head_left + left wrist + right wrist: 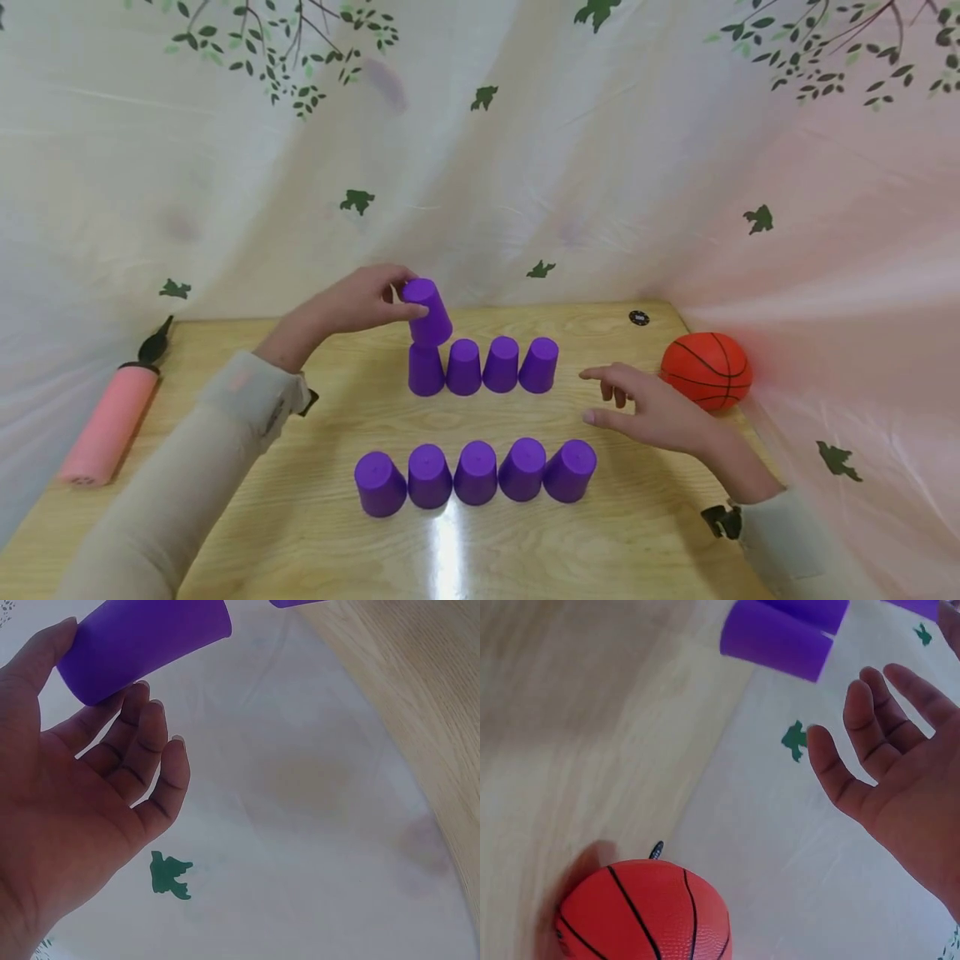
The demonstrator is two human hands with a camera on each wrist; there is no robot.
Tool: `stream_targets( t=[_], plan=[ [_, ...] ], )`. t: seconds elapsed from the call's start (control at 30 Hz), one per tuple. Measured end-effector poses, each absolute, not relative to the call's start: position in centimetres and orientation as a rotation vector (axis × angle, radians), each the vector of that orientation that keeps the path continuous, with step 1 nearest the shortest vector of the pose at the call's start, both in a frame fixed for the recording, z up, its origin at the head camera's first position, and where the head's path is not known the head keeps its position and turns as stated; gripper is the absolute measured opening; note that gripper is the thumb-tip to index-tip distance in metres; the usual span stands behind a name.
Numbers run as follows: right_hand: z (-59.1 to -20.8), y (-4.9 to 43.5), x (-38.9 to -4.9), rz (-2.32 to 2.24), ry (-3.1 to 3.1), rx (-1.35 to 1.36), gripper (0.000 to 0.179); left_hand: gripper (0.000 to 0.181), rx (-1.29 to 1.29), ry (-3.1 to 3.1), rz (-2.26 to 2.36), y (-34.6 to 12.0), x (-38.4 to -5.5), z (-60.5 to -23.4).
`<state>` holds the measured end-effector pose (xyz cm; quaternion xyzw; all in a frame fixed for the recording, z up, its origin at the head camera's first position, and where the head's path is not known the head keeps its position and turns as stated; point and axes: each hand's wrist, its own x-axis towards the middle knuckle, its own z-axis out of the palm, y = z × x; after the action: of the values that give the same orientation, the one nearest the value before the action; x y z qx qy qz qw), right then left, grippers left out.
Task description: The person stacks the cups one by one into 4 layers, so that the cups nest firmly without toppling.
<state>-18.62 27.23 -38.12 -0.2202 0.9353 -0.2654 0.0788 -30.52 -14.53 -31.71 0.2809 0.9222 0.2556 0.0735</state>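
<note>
Between thumb and fingers, my left hand [372, 297] pinches an upside-down purple cup [430, 313] near its base. That cup is tilted, above or against the leftmost cup [426, 371] of the back row; whether they touch I cannot tell. The same held cup [142, 646] fills the top of the left wrist view. Three more upside-down purple cups, among them a middle one [501, 365], continue the back row to the right. My right hand [648, 408] hovers right of that row, fingers loosely bent, holding nothing.
A front row of several upside-down purple cups [476, 473] stands nearer me. At the right edge sits an orange-red basketball [707, 371]; a black chip [639, 317] lies at the back. A pink hand pump [112, 423] lies left. A pale curtain [480, 167] hangs behind the wooden table [315, 517].
</note>
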Motion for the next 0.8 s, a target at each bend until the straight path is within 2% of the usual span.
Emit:
stream_targets(
  t=[0.3,0.8],
  plan=[
    [-39.5,27.0,-16.0,-0.704,2.751,-0.685,0.06,0.049,0.854,2.765,0.729,-13.8,-30.7,-32.2],
    [-40.8,26.6,-14.9,-0.623,2.759,-0.737,0.072,0.053,0.945,2.75,0.665,-11.9,-30.8,-33.2]
  ],
)
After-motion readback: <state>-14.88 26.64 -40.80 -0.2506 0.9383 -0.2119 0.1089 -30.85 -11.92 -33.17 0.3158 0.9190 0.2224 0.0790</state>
